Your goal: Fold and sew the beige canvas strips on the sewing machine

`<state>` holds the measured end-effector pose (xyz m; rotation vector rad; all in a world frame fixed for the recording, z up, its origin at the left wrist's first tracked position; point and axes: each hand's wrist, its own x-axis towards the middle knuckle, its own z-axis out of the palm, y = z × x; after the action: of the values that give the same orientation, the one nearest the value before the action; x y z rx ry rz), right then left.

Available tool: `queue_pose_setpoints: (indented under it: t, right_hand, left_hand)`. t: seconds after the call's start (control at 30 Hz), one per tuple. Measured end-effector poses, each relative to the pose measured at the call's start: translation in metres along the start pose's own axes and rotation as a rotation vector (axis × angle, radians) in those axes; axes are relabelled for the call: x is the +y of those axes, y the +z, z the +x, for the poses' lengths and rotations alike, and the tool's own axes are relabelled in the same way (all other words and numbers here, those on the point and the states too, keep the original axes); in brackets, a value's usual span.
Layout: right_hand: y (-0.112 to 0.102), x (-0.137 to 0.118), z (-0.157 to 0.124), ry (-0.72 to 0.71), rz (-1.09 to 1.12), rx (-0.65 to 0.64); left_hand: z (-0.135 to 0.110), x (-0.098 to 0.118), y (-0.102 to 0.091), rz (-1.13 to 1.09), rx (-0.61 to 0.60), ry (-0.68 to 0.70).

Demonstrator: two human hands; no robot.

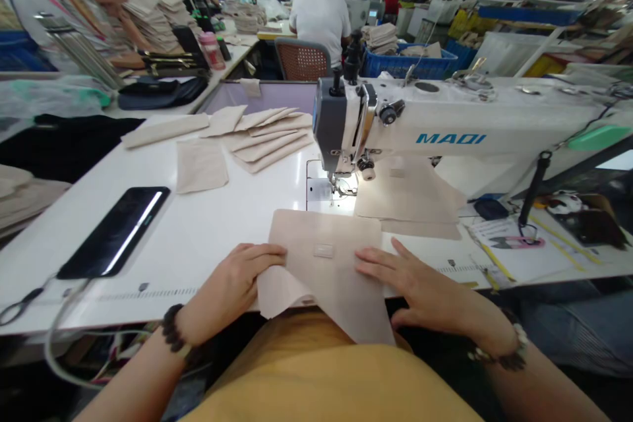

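A beige fabric panel (341,283) lies over the table's front edge, close to my body, with a small clear rectangular label (323,250) on it. My left hand (240,277) grips the panel's left edge, where its lower left corner is folded over. On the right side, my right hand (415,283) rests with its fingers spread and the fingertips touching the cloth. Just beyond the panel stands the sewing machine's needle and presser foot (334,184). More beige panels (410,201) lie beneath the machine's arm, apart from my hands.
The white sewing machine (445,122) spans the right side. Folded beige pieces (267,135) and a square piece (202,165) lie at the back left. A black phone (119,231) with a cable is nearer. Pink-handled snips (517,242) lie right. A person (320,20) sits ahead.
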<state>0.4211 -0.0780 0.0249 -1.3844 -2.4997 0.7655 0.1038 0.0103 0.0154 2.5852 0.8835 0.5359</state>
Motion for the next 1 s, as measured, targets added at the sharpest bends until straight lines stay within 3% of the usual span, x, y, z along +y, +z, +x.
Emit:
queue_pose_setpoints:
  t: [0.1, 0.23, 0.33, 0.5, 0.67, 0.8, 0.9, 1.0]
  right_hand:
    - [0.009, -0.005, 0.017, -0.019, 0.011, 0.217]
    - [0.017, -0.007, 0.039, 0.084, 0.277, 0.55]
    - [0.023, -0.005, 0.046, 0.156, 0.444, 0.671]
    - [0.041, 0.0, 0.045, 0.193, 0.643, 0.752]
    - [0.05, 0.002, 0.042, 0.184, 0.433, 0.813]
    - [0.04, -0.002, 0.043, 0.1, 0.204, 0.701]
    - [0.033, -0.006, 0.045, 0.089, 0.182, 0.681]
    - [0.032, -0.007, 0.046, 0.144, 0.193, 0.718]
  left_hand:
    - [0.004, -0.001, 0.001, -0.009, 0.077, -0.103]
    - [0.01, -0.005, 0.002, -0.092, 0.167, -0.326]
    - [0.011, -0.006, 0.004, -0.054, 0.192, -0.452]
    - [0.01, -0.007, 0.008, -0.083, 0.183, -0.492]
    - [0.011, -0.009, 0.011, -0.062, 0.215, -0.415]
    - [0.011, -0.012, 0.013, -0.032, 0.201, -0.316]
    - [0.01, -0.015, 0.015, -0.03, 0.19, -0.226]
    - [0.009, -0.017, 0.015, 0.004, 0.215, -0.247]
